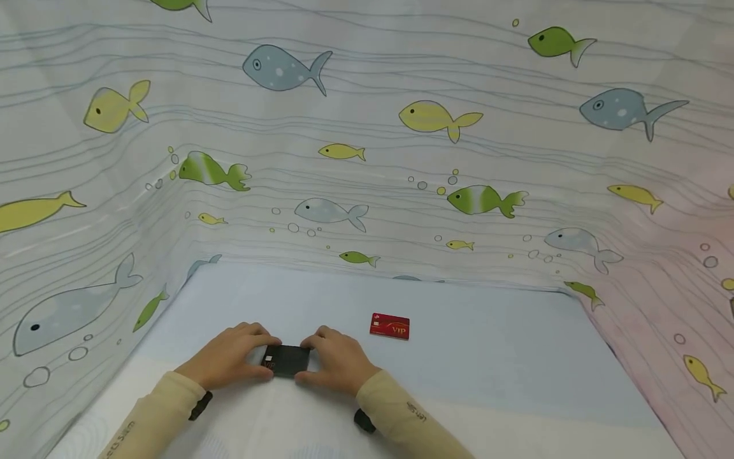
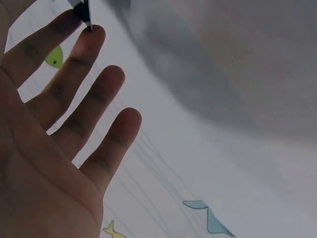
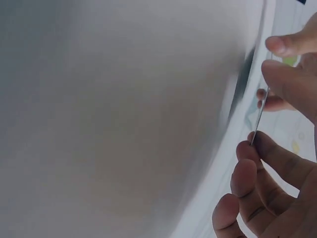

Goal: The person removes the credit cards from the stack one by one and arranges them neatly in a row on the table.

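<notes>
A black card (image 1: pixel 289 362) with a small chip and the letters VIP is held between both hands over the white surface. At its left end, the left hand (image 1: pixel 229 357) pinches it with thumb and fingertips. The right hand (image 1: pixel 339 364) grips the opposite end by its upper and lower edges. Seen edge-on in the right wrist view, the card (image 3: pixel 259 116) is a thin line between thumb and fingers. In the left wrist view only a dark corner of the card (image 2: pixel 83 11) shows at the fingertips, and the thumb is mostly out of sight.
Behind and to the right of the hands, a red VIP card (image 1: pixel 390 326) lies flat on the pale surface (image 1: pixel 487 357). A fish-patterned curtain (image 1: pixel 378 185) encloses the back and both sides.
</notes>
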